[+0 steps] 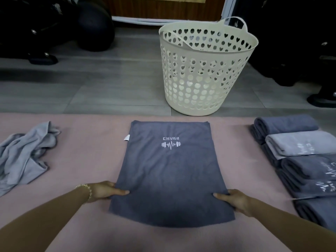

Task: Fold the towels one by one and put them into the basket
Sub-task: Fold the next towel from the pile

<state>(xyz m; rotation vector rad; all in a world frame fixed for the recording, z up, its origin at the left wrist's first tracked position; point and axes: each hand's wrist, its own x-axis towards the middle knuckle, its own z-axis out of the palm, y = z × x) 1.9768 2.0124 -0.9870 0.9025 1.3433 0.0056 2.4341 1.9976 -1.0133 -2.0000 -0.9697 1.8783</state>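
Pinching the towel (169,170) at both side edges, thumbs on top, with left grip (105,191) and right grip (234,200). Likely best: lifting both edges level, bringing the near end forward onto the far hem, matching corners. Lying flat on the mat (87,160) between the grips, stretching lengthwise straight away from them, pointing its logo end toward the basket (209,73) beyond.

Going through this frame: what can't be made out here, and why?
All in the head view:
1. Cream plastic basket with heart-shaped holes: own wall hides its floor.
2. Row of folded grey towels: cut off by the right edge, uncountable.
3. Crumpled light grey cloth: cut by the left edge.
4. Left hand, right hand: flat dark grey logo towel hides the fingers beneath.
5. Black shapes behind: too dark to name.
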